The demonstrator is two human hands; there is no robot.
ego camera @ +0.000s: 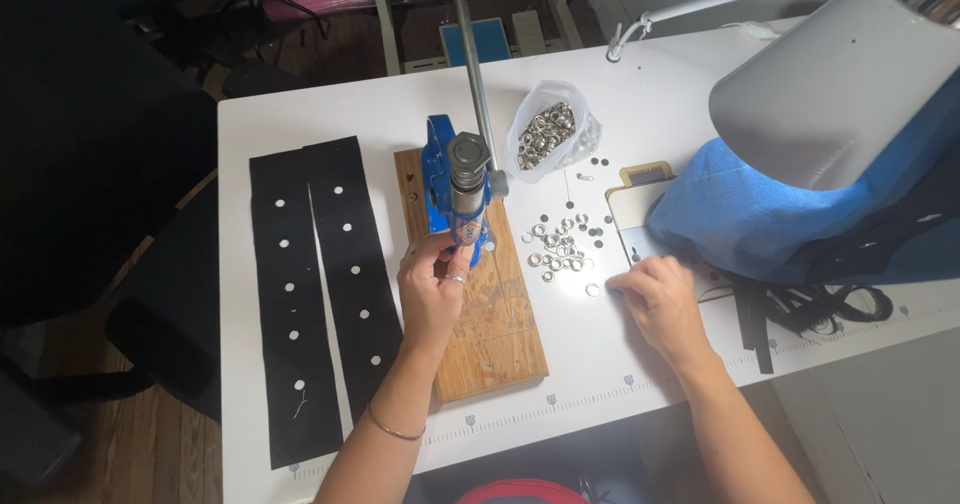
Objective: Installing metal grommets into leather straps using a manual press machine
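Note:
A blue hand press [455, 184] stands on a wooden board [495, 324] on the white table [660, 94]. My left hand [432, 289] is raised to the base of the press, its fingertips pinched at the die; whether a small part lies between them I cannot tell. My right hand [652, 299] rests on the table to the right, fingers curled down at the edge of a scatter of silver eyelets [560, 247], touching one. Two black fabric strips [320, 284] with punched holes lie left of the board.
A clear bag of metal eyelets [550, 134] sits behind the press. A blue cloth bundle [760, 214] and a grey lamp head [830, 94] fill the right side. Black cords [800, 304] lie beside my right hand. Wooden floor shows at left.

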